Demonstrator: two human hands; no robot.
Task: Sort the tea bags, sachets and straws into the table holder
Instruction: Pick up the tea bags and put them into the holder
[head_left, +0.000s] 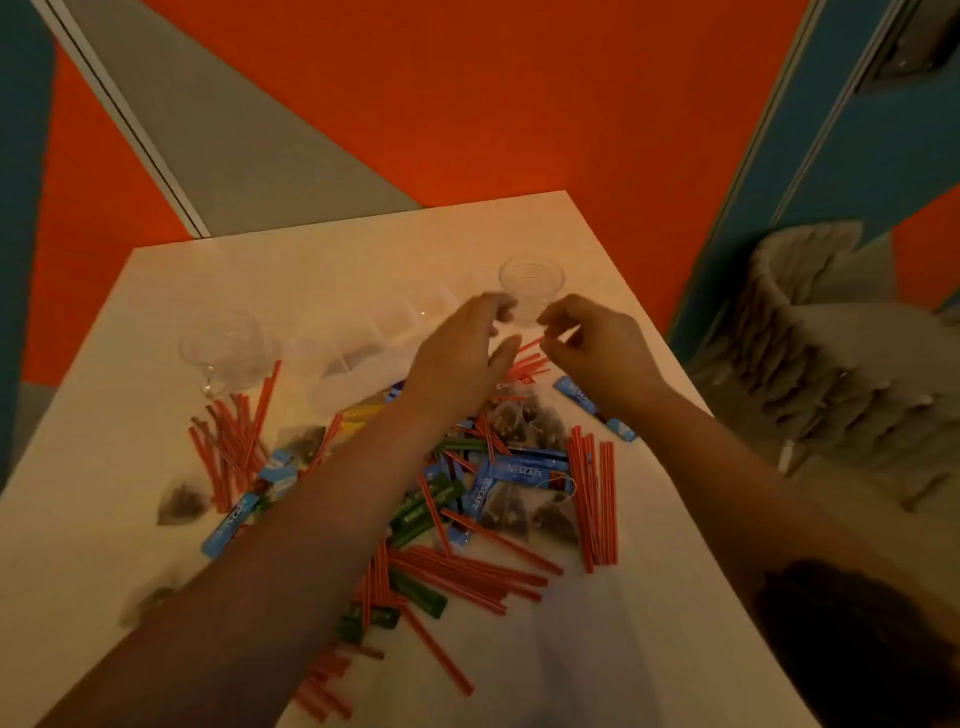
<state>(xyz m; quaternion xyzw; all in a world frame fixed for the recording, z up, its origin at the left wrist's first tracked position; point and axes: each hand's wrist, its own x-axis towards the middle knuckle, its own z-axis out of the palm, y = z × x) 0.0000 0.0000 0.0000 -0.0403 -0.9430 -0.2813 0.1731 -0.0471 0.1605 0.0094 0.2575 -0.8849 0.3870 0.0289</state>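
My right hand (587, 343) pinches a thin red straw (530, 344) just in front of the far clear cup (531, 283). My left hand (462, 353) hovers beside it, fingers loosely spread and holding nothing. Red straws, blue and green sachets (511, 470) and dark pyramid tea bags (530, 421) lie scattered across the white counter (363, 260).

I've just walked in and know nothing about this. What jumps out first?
A jumble of red straws, blue sachets and tea bags covers the white table. Above it, the right hand pinches a straw while the left hand reaches beside it, near a clear glass.
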